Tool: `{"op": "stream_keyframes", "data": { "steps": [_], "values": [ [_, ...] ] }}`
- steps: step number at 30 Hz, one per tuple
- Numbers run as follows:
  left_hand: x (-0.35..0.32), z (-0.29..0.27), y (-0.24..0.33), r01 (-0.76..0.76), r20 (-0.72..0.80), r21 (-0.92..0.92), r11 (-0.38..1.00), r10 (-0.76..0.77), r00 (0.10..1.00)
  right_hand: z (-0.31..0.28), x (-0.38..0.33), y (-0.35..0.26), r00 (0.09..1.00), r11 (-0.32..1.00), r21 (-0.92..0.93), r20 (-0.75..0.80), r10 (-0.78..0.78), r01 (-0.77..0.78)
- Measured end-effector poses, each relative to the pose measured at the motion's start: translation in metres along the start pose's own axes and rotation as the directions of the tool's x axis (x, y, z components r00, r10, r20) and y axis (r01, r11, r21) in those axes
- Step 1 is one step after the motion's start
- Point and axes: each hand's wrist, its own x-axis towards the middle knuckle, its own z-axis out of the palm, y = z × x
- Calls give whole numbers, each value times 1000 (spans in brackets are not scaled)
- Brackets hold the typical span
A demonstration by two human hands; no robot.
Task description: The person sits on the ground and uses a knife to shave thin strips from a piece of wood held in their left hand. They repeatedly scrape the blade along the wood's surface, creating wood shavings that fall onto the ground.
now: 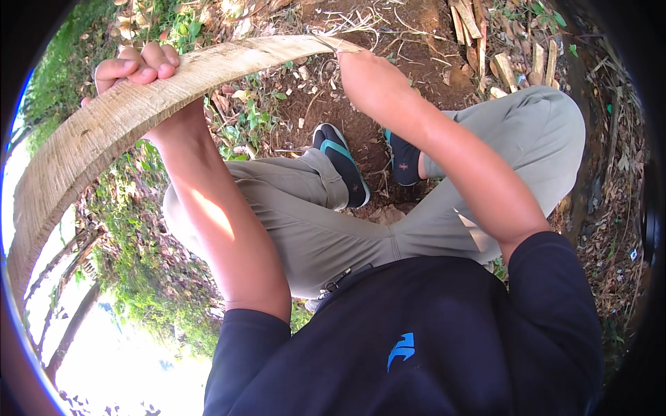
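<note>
Hands first: the left hand (135, 69) has its fingers curled over the upper edge of a long, pale, curved strip of wood (104, 132), clamped on it near the middle of its arc. The right hand (364, 69) meets the same strip at its far, frayed end; whether its fingers are closed around that end cannot be told from here, since only the back of the hand shows. The strip bows from that end, across both hands, and sweeps down to the person's left. Below the arms lie bent knees in khaki trousers (333, 229) and two dark sandals (343, 163) planted on bare brown soil (388, 28). Split pieces of wood (499, 48) lie piled on the ground farther off, with dry leaves and green weeds (139, 263) around.
</note>
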Motion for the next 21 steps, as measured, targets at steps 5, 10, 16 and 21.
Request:
{"op": "stream_keyframes", "data": {
  "steps": [5,10,16,21],
  "values": [
    [-1,-3,9,-5,-176,1,1000,5,984,16,0,-9,999,995,-95,25,39,-37],
    [1,-8,18,-31,-411,65,997,55,910,35,6,-10,998,997,-47,-5,55,-55],
    [4,10,3,-98,-392,81,992,122,912,39,29,33,974,989,79,-197,-107,125],
    [9,0,0,-86,-483,75,993,112,868,5,14,28,932,639,679,271,240,-362]
  ]
}}
